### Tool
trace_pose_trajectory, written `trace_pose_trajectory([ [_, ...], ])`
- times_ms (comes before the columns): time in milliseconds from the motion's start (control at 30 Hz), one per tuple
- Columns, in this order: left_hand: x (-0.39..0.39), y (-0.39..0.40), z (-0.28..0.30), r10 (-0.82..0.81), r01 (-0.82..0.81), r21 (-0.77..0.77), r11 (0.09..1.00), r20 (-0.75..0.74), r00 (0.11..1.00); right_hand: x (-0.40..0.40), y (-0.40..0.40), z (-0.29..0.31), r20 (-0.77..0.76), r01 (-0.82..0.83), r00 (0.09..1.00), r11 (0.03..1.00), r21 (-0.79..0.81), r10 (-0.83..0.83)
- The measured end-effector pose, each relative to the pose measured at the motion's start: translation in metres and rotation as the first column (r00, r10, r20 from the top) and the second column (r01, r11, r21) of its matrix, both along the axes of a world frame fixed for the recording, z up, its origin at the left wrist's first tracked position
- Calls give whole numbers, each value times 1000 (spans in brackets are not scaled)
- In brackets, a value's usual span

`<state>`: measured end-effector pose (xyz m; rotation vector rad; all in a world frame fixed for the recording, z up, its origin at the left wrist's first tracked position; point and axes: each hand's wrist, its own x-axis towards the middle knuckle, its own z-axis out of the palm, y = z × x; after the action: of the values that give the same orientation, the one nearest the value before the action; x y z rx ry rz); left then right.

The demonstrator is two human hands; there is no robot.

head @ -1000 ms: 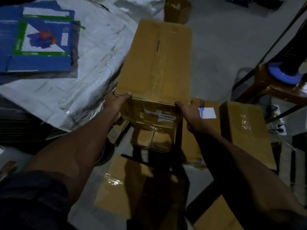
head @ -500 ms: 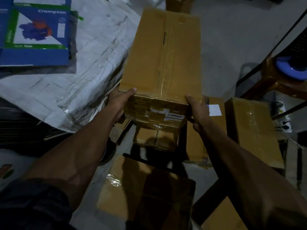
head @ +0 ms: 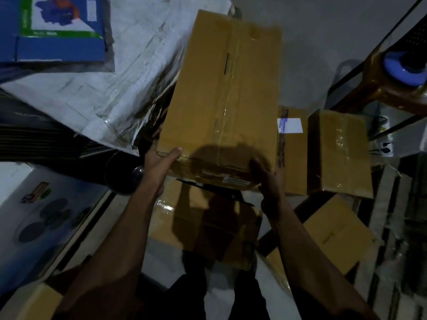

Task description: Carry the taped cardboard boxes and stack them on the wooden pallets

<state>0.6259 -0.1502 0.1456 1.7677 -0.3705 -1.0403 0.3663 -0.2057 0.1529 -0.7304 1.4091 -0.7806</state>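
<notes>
Box (head: 221, 100): we hold it lifted at its near end, above the floor boxes (head: 339, 153).
Left hand (head: 159, 162): grips the near left corner, thumb on top.
Right hand (head: 268, 179): grips the near right corner (in shadow).
Risk: our end-only grip may let the far end dip.
Pallets: we see none.

A dim storeroom: taped cardboard boxes (head: 339, 153) crowd the floor beside a plastic-wrapped bundle (head: 129, 72).
</notes>
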Motion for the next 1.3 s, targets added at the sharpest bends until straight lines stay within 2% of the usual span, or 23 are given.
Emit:
trace_pose_trajectory([
  [133,-6,42,-2,-18,17,70,997,13,1000,-7,36,-10,-90,-17,996,1000,2,17],
  [267,-2,52,-6,-73,68,131,989,38,997,-10,43,-19,-150,-52,987,998,48,58],
  [500,20,21,-14,-264,236,186,954,146,953,-3,11,-26,-164,-139,976,989,54,147],
  [633,30,-30,-13,-385,330,232,915,254,887,7,-35,-22,-225,-173,962,983,-57,156],
  [767,42,-85,-18,-438,404,170,899,308,845,17,-93,-19,-322,-245,923,967,-72,210],
  [933,51,-118,-26,-497,489,119,864,354,792,25,-122,-26,-411,-297,885,945,-138,218],
  [1133,55,-120,-31,-520,518,107,849,346,781,25,-121,-26,-453,-304,869,937,-171,199],
  [1300,41,-90,-30,-492,519,26,854,358,793,15,-90,-23,-448,-321,872,921,-221,196],
])
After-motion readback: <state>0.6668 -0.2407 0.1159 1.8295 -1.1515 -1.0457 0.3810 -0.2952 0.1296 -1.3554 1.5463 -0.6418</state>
